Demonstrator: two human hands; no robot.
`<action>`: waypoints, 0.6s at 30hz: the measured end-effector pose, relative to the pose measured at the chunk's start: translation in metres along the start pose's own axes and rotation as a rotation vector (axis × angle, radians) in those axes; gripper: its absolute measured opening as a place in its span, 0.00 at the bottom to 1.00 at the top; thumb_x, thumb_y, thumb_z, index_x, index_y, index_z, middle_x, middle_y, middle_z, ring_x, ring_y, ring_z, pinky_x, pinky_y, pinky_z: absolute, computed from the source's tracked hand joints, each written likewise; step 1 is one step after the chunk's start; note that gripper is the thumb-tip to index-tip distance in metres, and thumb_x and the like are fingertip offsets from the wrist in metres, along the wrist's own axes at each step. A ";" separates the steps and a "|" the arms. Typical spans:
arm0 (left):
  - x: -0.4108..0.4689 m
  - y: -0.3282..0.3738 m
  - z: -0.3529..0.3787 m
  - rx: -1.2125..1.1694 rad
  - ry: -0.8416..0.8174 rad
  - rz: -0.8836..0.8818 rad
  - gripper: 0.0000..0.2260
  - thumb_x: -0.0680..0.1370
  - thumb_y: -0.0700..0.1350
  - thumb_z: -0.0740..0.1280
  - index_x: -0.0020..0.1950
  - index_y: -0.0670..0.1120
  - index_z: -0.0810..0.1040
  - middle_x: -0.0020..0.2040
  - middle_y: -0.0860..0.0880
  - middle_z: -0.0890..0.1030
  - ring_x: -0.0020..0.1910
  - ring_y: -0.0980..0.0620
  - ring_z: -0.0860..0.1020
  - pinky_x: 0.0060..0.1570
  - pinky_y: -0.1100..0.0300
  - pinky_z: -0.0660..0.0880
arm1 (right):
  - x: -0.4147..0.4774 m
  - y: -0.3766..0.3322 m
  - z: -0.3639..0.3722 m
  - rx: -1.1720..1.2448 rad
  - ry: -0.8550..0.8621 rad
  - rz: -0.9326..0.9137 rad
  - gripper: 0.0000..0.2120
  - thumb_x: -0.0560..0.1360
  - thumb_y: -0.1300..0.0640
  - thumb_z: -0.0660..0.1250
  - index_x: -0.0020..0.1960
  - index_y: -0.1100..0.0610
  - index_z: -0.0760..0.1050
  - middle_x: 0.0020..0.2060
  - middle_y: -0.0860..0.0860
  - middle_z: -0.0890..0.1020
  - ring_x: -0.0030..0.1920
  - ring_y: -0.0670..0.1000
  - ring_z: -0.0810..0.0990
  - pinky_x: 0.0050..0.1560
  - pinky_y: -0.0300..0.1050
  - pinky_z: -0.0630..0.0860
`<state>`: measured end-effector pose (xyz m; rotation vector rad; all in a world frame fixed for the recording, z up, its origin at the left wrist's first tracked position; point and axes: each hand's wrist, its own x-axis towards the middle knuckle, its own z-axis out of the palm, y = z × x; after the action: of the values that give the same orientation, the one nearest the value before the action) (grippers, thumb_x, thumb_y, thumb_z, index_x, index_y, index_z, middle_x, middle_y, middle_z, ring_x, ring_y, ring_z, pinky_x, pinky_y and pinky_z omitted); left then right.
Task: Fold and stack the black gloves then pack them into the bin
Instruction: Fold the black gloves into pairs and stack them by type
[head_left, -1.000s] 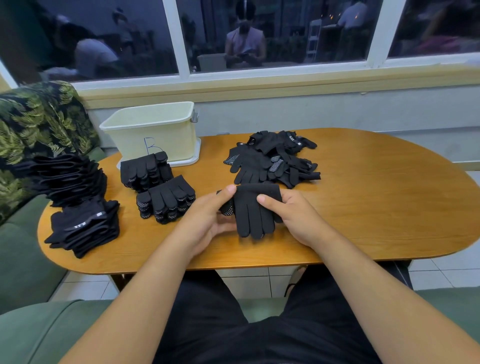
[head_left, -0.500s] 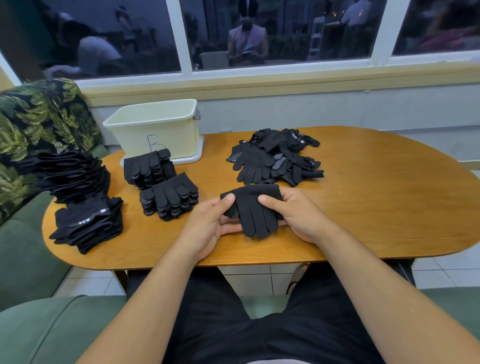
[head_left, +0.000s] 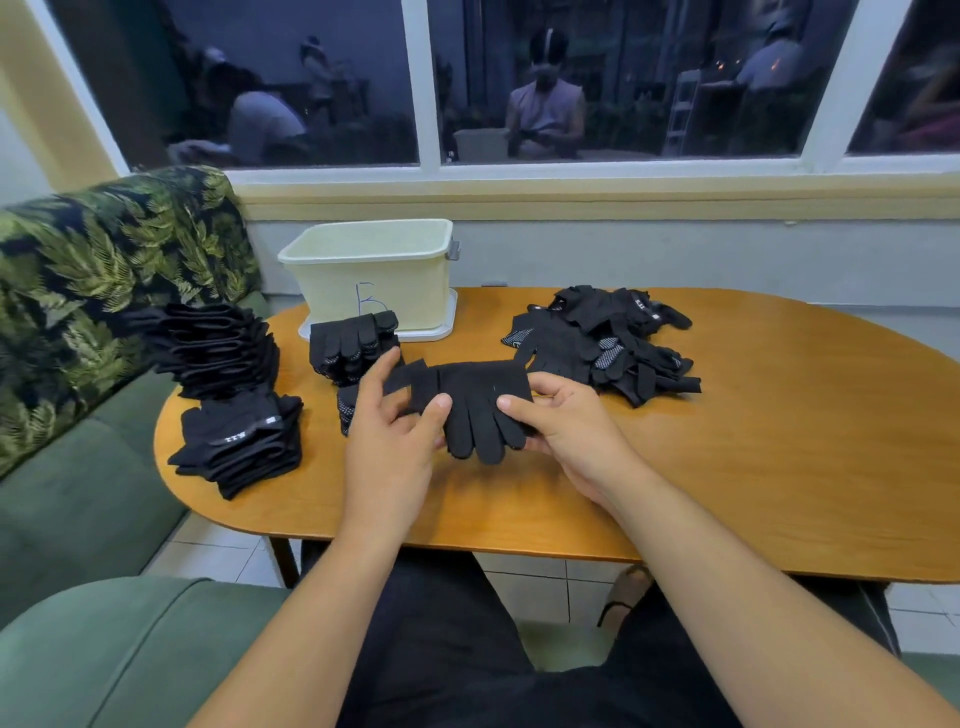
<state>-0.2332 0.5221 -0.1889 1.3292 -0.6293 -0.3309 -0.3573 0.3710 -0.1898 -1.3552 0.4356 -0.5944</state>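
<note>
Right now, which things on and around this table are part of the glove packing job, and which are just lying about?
Part of the job: held gloves, pinched by left hand and right hand; loose glove pile; folded stacks; bin.
Just lying about: leaf-print cushion; green sofa; window.

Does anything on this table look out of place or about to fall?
The tall folded stack at the table's left edge leans and fans out past the edge toward the sofa; it might slip off. The jumbled pile on the right is just gloves not yet folded.
</note>
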 end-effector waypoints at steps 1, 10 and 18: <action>0.001 0.003 -0.008 0.008 0.023 0.029 0.28 0.83 0.39 0.71 0.81 0.55 0.67 0.61 0.51 0.85 0.56 0.53 0.86 0.51 0.54 0.85 | 0.007 -0.002 0.011 -0.002 0.005 0.002 0.15 0.82 0.61 0.73 0.68 0.57 0.80 0.54 0.56 0.89 0.54 0.56 0.89 0.49 0.47 0.84; 0.060 0.012 -0.064 0.137 0.187 -0.050 0.14 0.83 0.43 0.71 0.69 0.47 0.81 0.57 0.54 0.86 0.53 0.58 0.86 0.54 0.54 0.85 | 0.089 -0.007 0.083 -0.199 0.075 -0.008 0.15 0.79 0.60 0.77 0.62 0.56 0.76 0.49 0.56 0.89 0.47 0.53 0.90 0.46 0.49 0.87; 0.089 -0.003 -0.074 0.318 0.105 -0.118 0.19 0.83 0.40 0.71 0.75 0.44 0.78 0.65 0.47 0.82 0.56 0.52 0.85 0.51 0.59 0.85 | 0.117 0.005 0.089 -0.344 0.149 0.050 0.13 0.78 0.60 0.78 0.60 0.56 0.78 0.51 0.55 0.87 0.44 0.51 0.89 0.38 0.43 0.85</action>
<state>-0.1181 0.5293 -0.1791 1.6814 -0.5304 -0.2613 -0.2116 0.3672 -0.1737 -1.6269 0.7150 -0.5995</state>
